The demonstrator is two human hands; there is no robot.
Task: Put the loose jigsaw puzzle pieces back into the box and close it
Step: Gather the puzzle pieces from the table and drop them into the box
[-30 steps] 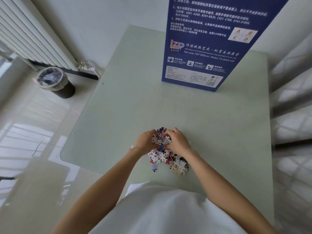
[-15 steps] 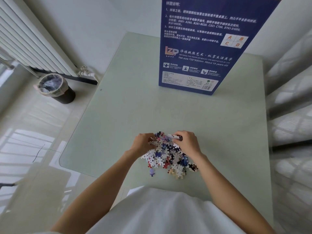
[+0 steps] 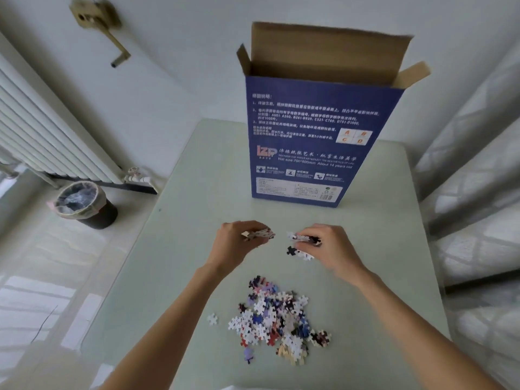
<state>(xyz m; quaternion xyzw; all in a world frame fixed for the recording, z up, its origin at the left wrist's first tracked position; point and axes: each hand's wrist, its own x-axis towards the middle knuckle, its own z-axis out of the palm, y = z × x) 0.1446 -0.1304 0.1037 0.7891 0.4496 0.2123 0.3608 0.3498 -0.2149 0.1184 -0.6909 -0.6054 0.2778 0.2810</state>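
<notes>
Beyond both hands, upright blue cardboard box (image 3: 315,142) stands open-topped, nearer right hand (image 3: 329,246); left hand (image 3: 236,243) and right each clutch mixed-colour jigsaw pieces (image 3: 277,319).

Box (image 3: 315,142) dark blue, white print, red-orange logo, plain brown cardboard inside flaps. Puzzle pieces (image 3: 277,319) mixed white, navy, purple, red, beige, black. Table (image 3: 197,220) pale green. Bin (image 3: 84,205) black, clear liner. Radiator (image 3: 42,136) white.

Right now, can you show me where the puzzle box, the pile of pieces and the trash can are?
puzzle box (image 3: 309,153), head view, on its blue front face.
pile of pieces (image 3: 275,319), head view, on the heap's middle.
trash can (image 3: 104,218), head view, on its dark side wall.
</notes>
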